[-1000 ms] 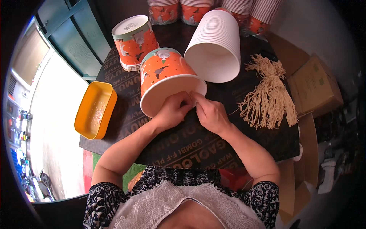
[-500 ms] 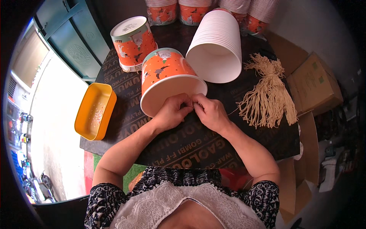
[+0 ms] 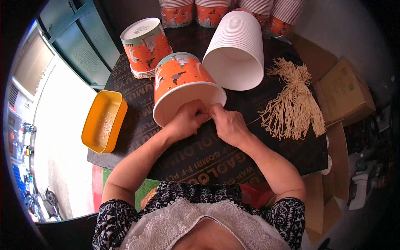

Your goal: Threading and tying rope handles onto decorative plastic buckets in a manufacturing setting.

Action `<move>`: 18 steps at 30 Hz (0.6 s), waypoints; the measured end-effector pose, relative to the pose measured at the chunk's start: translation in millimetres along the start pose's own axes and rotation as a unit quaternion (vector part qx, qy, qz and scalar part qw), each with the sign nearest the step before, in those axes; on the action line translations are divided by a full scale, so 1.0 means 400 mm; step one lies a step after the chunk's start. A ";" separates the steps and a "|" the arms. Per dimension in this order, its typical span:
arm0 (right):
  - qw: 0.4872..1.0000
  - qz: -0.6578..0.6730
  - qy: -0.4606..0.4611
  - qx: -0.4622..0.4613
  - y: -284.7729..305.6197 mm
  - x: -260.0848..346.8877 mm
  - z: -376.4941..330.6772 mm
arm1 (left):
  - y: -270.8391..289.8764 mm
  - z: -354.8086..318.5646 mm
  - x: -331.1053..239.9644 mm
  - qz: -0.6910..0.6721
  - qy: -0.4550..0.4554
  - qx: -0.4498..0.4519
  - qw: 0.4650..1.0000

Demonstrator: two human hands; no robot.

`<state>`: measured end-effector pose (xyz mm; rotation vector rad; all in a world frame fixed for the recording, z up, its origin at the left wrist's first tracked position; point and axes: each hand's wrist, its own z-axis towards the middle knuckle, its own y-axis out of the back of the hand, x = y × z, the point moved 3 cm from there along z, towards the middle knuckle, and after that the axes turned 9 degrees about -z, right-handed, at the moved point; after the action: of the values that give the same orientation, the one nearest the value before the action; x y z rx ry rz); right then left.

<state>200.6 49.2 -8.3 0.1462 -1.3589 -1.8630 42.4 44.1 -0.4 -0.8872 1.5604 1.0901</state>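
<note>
A large orange paper bucket [image 3: 185, 75] with bat figures lies tilted on the table, its white mouth facing me. My left hand [image 3: 187, 120] reaches into the lower part of that mouth, thumb and fingers pinched together. What they pinch is too small to make out. Right against it, at the bucket's rim, my right hand [image 3: 228, 123] is closed too, its fingertips meeting those of the left. A thin cord [image 3: 253, 121] shows beside my right hand and runs toward a bundle of beige cords [image 3: 295, 104] on the right.
A nested stack of white-rimmed buckets [image 3: 237, 50] lies behind, mouth toward me. Upside-down orange buckets [image 3: 146, 48] stand at far left, near a yellow tub [image 3: 104, 121] with small whitish bits. Wrapped bucket stacks [image 3: 212, 12] line the back. Cardboard boxes [image 3: 343, 91] sit beyond the dark table's [image 3: 137, 139] right edge.
Both hands have shifted slightly; the fingers have drawn closer together and the left hand's finger loop has closed. The bucket has turned very slightly; everything else stays put.
</note>
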 end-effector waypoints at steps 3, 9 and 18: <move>1.000 -0.001 0.007 -0.004 0.001 -0.001 -0.001 | 0.001 0.001 0.000 -0.021 0.016 -0.008 1.000; 0.999 0.022 0.001 -0.029 0.003 -0.003 0.000 | 0.008 0.002 -0.005 -0.049 0.019 0.015 0.998; 0.998 0.065 -0.023 -0.009 0.029 0.016 0.004 | 0.007 -0.002 -0.014 -0.057 0.017 0.018 0.998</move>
<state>201.8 45.2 4.3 0.0051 -1.3495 -1.7792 40.8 44.4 5.6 -0.9639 1.5334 0.9665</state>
